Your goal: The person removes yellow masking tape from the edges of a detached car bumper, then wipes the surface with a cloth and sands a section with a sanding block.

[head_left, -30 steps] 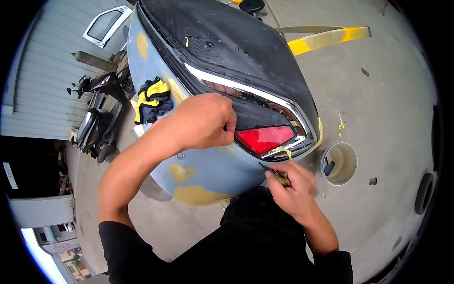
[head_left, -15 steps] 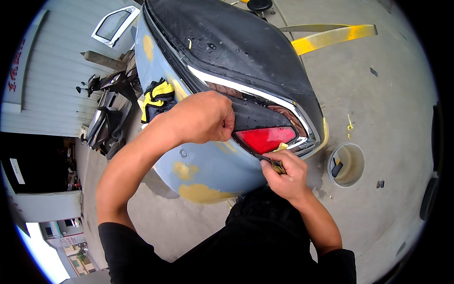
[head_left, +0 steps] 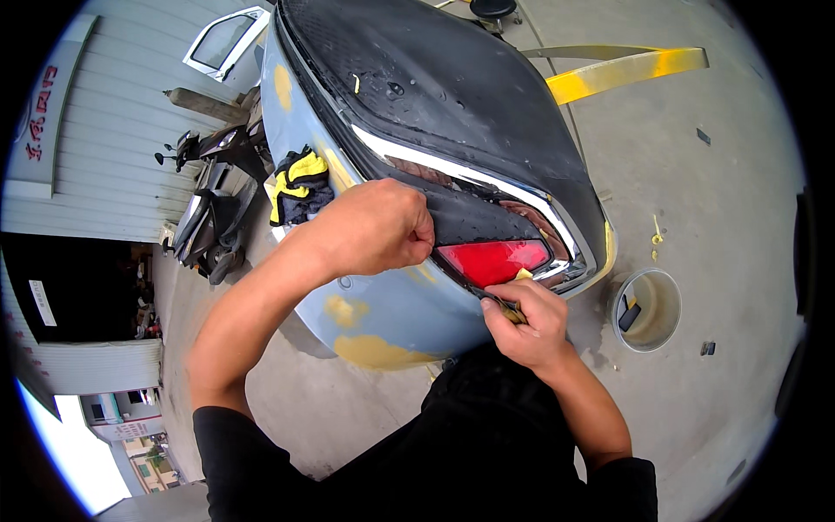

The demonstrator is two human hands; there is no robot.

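Note:
A grey-blue car bumper (head_left: 396, 309) with tan filler patches lies before me, with a dark textured panel (head_left: 461, 96) and a bright chrome trim (head_left: 439, 161). A red reflector (head_left: 496, 259) is set in it. My left hand (head_left: 383, 228) is closed in a pinch at the reflector's left end; whatever its fingertips hold is hidden. My right hand (head_left: 532, 324) pinches a crumpled dark and yellowish strip (head_left: 511, 311) at the reflector's lower edge. Beside its fingertips, a small piece of yellow tape (head_left: 524, 273) sticks up against the reflector.
Black-and-yellow gloves (head_left: 300, 184) lie on the bumper behind my left wrist. To the right, a bucket (head_left: 670, 313) with dark pieces inside stands on the concrete floor. A yellow-stained curved strip (head_left: 631, 74) reaches out beyond the bumper. Scooters (head_left: 209, 213) stand at left.
The whole view has shifted a little, so the scene sits further right. Both hands keep nearly the same places on the bumper and the same grips.

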